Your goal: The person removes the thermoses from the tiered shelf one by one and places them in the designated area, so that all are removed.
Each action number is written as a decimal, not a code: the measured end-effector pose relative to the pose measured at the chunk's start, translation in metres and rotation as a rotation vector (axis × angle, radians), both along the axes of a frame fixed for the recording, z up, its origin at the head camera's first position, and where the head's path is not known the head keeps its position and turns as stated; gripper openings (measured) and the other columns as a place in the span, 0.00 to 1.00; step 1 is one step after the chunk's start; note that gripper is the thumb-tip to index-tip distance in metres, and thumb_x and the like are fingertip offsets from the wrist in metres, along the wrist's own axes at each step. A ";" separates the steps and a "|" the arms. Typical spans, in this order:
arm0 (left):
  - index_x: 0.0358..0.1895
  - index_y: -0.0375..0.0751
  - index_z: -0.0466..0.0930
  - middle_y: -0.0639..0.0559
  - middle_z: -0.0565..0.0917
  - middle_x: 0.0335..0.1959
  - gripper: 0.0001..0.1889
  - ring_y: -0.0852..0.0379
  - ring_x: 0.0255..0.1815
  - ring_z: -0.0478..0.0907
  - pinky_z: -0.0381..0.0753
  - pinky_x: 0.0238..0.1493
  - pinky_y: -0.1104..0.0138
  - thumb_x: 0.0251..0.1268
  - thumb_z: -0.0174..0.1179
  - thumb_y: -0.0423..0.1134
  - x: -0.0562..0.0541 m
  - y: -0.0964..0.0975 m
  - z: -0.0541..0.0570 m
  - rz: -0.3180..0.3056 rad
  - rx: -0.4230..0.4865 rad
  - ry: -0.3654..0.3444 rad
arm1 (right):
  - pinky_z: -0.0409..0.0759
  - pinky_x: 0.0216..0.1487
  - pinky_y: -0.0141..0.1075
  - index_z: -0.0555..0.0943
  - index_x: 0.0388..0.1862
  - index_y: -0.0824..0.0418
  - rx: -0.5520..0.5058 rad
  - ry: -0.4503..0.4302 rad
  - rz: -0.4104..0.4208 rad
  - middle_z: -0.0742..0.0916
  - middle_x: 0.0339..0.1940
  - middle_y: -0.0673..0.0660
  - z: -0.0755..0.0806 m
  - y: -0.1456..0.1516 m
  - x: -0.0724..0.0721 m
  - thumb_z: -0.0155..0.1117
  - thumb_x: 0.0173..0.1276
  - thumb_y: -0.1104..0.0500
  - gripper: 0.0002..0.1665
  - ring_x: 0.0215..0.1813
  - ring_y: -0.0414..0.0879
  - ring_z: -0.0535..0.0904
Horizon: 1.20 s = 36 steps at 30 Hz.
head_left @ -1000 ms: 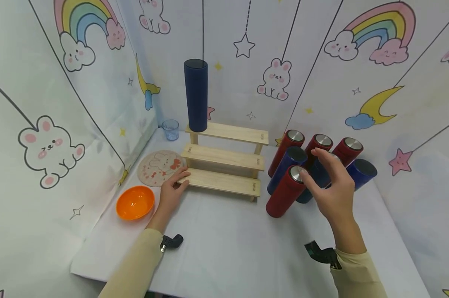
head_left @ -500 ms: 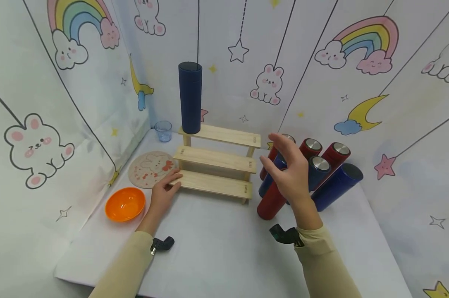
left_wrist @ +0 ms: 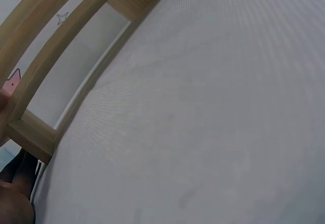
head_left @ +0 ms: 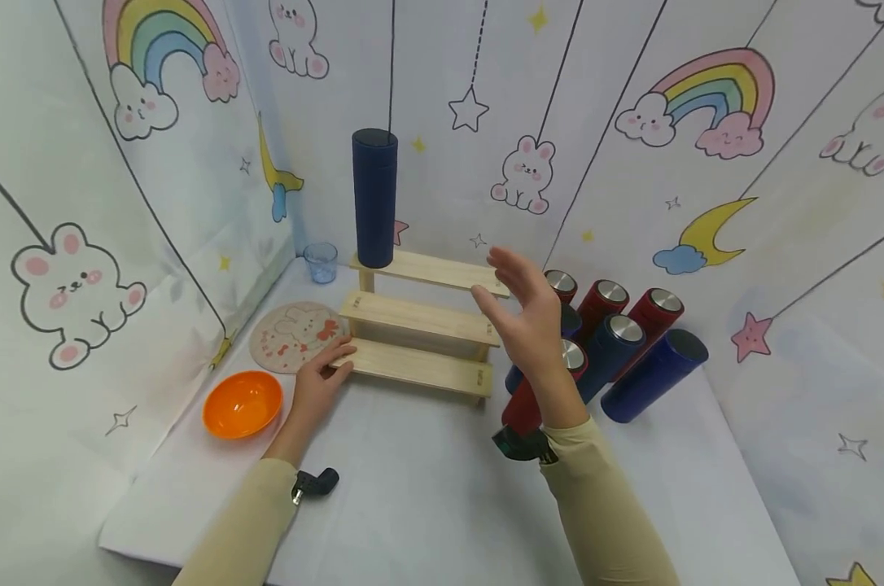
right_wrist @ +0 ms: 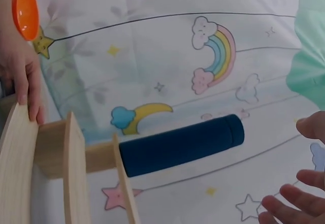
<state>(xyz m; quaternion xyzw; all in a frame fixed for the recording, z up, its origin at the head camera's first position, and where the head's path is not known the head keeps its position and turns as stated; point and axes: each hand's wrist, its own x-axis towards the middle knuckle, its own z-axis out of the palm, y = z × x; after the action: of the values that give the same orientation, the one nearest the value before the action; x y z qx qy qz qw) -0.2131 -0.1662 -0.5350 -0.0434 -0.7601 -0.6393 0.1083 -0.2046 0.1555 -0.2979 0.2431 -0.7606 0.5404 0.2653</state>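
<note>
A three-tier wooden display rack (head_left: pixel 413 366) stands on the white table. My left hand (head_left: pixel 319 389) holds the left end of its lowest shelf, thumb at the front edge and fingers over the end. On the left of the top shelf stands a dark blue thermos bottle (head_left: pixel 375 199), upright; it lies sideways across the right wrist view. My right hand (head_left: pixel 527 325) is raised in the air by the rack's right end, thumb and fingers spread, holding nothing. Behind and beside its wrist are several red and blue bottles, among them a red one (head_left: pixel 522 409) partly hidden by the forearm.
An orange bowl (head_left: pixel 242 405) sits left of my left forearm. Behind it lie a round rabbit-print mat (head_left: pixel 295 334) and a small blue glass (head_left: pixel 321 262). A blue bottle (head_left: pixel 654 376) stands at the group's right edge. Patterned cloth walls (head_left: pixel 442 49) enclose the table's back and sides.
My right hand has moved left from above the bottle group to the rack's right end, staying unfilled. The left hand has stayed on the rack. The head view has shifted slightly.
</note>
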 end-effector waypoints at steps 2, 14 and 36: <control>0.64 0.38 0.88 0.47 0.78 0.77 0.15 0.47 0.82 0.67 0.73 0.62 0.81 0.79 0.66 0.31 0.000 0.000 0.001 0.006 -0.002 0.009 | 0.75 0.74 0.44 0.78 0.74 0.65 -0.010 -0.006 0.014 0.84 0.69 0.60 0.000 -0.005 -0.004 0.76 0.73 0.64 0.33 0.71 0.52 0.81; 0.64 0.42 0.88 0.51 0.77 0.78 0.15 0.53 0.82 0.66 0.71 0.64 0.80 0.80 0.66 0.33 0.002 -0.001 0.001 0.013 -0.034 -0.038 | 0.75 0.74 0.42 0.78 0.75 0.63 -0.046 -0.060 0.039 0.85 0.69 0.57 0.003 -0.024 -0.027 0.77 0.72 0.63 0.34 0.70 0.52 0.82; 0.65 0.41 0.88 0.54 0.77 0.77 0.16 0.55 0.82 0.66 0.72 0.62 0.81 0.80 0.66 0.35 0.002 0.000 0.004 0.010 -0.030 -0.038 | 0.75 0.73 0.39 0.74 0.79 0.60 0.060 -0.195 0.024 0.83 0.72 0.56 0.023 -0.060 -0.081 0.78 0.73 0.55 0.39 0.71 0.48 0.81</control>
<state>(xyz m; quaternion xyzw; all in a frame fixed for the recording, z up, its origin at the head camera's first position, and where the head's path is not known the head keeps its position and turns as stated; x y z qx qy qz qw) -0.2109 -0.1657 -0.5306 -0.0293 -0.7718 -0.6278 0.0963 -0.2855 0.0959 -0.2745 0.2062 -0.7957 0.5416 0.1762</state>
